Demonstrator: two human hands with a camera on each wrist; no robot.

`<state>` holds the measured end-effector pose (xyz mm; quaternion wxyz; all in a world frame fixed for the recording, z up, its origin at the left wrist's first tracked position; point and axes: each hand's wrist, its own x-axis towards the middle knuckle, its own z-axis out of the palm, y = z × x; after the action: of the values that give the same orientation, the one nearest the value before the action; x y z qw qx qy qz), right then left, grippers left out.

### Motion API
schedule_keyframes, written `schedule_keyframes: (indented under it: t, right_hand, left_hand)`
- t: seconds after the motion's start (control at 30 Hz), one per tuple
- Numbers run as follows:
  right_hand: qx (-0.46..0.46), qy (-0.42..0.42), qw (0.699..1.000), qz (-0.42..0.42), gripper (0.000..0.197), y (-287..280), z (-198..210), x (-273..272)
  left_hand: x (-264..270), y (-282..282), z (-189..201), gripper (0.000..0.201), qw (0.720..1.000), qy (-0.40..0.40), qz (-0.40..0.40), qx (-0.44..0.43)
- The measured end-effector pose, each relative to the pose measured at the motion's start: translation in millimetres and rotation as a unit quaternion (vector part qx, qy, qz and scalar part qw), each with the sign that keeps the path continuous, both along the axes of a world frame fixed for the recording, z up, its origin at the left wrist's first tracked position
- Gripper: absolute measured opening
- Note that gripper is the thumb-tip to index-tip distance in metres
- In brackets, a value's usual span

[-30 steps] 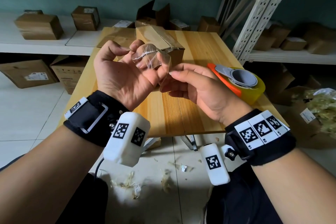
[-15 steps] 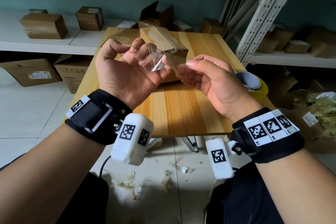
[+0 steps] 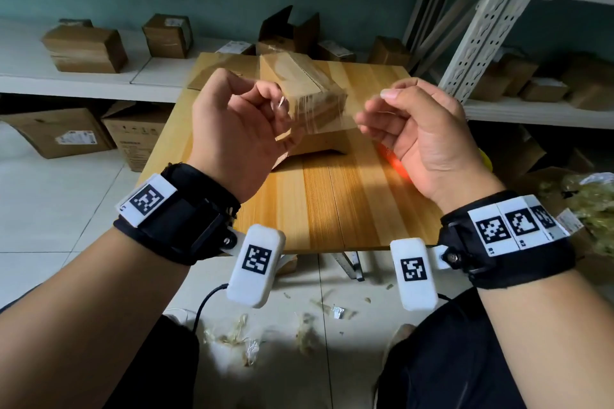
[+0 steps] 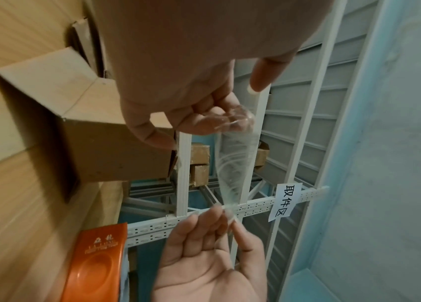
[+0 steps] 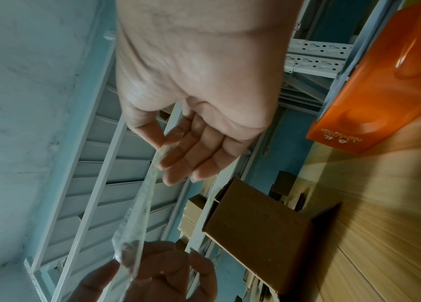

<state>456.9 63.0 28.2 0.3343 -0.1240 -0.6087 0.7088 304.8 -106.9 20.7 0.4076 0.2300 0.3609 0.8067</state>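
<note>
A strip of clear sticky tape (image 3: 320, 109) hangs stretched between my two hands above the wooden table (image 3: 332, 206). My left hand (image 3: 265, 106) has its fingers curled, and one end of the tape (image 4: 232, 163) is bunched around its fingertips (image 4: 229, 120). My right hand (image 3: 378, 106) pinches the other end between thumb and forefinger (image 5: 162, 148). In the right wrist view the tape (image 5: 139, 204) runs as a twisted band down to the left hand (image 5: 152, 265). A brown cardboard box (image 3: 299, 80) stands on the table behind the tape, with neither hand touching it.
An orange tape dispenser (image 3: 395, 164) lies on the table under my right hand. Flat cardboard (image 3: 226, 70) lies at the table's back left. White shelves (image 3: 99, 83) with small boxes stand behind, and a metal rack post (image 3: 491, 20) at the right. Scraps litter the floor (image 3: 309, 325).
My hands have drawn apart, so the crumpled tape at the left fingers is now pulled out into a strip. The right hand has moved right and covers most of the dispenser.
</note>
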Motion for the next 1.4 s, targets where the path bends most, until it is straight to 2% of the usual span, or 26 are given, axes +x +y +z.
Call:
schedule_keyframes:
  t: [0.1, 0.2, 0.3, 0.43, 0.7, 0.87, 0.97, 1.03, 1.1, 1.13, 1.17, 1.2, 1.27, 1.3, 1.4]
  right_hand:
    - [0.01, 0.005, 0.999, -0.031, 0.019, 2, 2, -2]
    - [0.008, -0.003, 0.999, -0.049, 0.01, 2, 2, -5]
    - [0.008, -0.037, 0.997, -0.065, 0.021, 8, 0, -7]
    - [-0.004, -0.063, 0.994, -0.094, 0.021, 15, -3, -13]
    - [0.08, -0.099, 0.986, -0.109, 0.021, 18, -7, -23]
    - [0.098, -0.113, 0.982, -0.113, 0.031, 17, -11, -34]
    - [0.109, -0.111, 0.981, -0.117, 0.031, 17, -10, -39]
    - [0.109, -0.097, 0.982, -0.12, 0.028, 18, -9, -42]
    - [0.104, -0.067, 0.985, -0.121, 0.024, 20, -8, -42]
    - [0.109, -0.056, 0.985, -0.123, 0.022, 21, -8, -42]
    - [0.117, -0.052, 0.984, -0.125, 0.021, 21, -7, -42]
    - [0.127, -0.052, 0.983, -0.125, 0.022, 22, -8, -41]
    - [0.143, -0.06, 0.98, -0.123, 0.028, 20, -10, -42]
    - [0.146, -0.065, 0.979, -0.124, 0.028, 19, -11, -42]
    - [0.135, -0.075, 0.977, -0.144, 0.029, 19, -14, -42]
  left_hand:
    - [-3, 1, 0, 0.033, 0.997, 0.055, 0.042, -0.044]
    - [-9, 0, 1, 0.026, 0.993, 0.092, 0.051, -0.059]
    - [-17, -1, 2, 0.017, 0.985, 0.133, 0.077, -0.079]
    - [-19, -2, 1, 0.014, 0.962, 0.207, 0.118, -0.132]
    - [-22, -3, -6, 0.014, 0.94, 0.208, 0.213, -0.168]
    - [-23, -2, -9, 0.018, 0.928, 0.203, 0.255, -0.18]
    - [-20, -3, -8, 0.03, 0.928, 0.195, 0.275, -0.159]
    - [-20, -3, -9, 0.051, 0.929, 0.193, 0.28, -0.147]
    - [-23, -2, -11, 0.085, 0.928, 0.193, 0.275, -0.163]
    - [-25, -3, -11, 0.096, 0.925, 0.196, 0.273, -0.176]
    - [-28, -4, -12, 0.096, 0.922, 0.202, 0.27, -0.19]
    - [-30, -6, -12, 0.084, 0.92, 0.209, 0.265, -0.2]
    - [-31, -8, -12, 0.041, 0.915, 0.222, 0.252, -0.223]
    - [-31, -9, -13, 0.028, 0.915, 0.224, 0.245, -0.23]
    - [-32, -10, -13, 0.021, 0.915, 0.225, 0.233, -0.241]
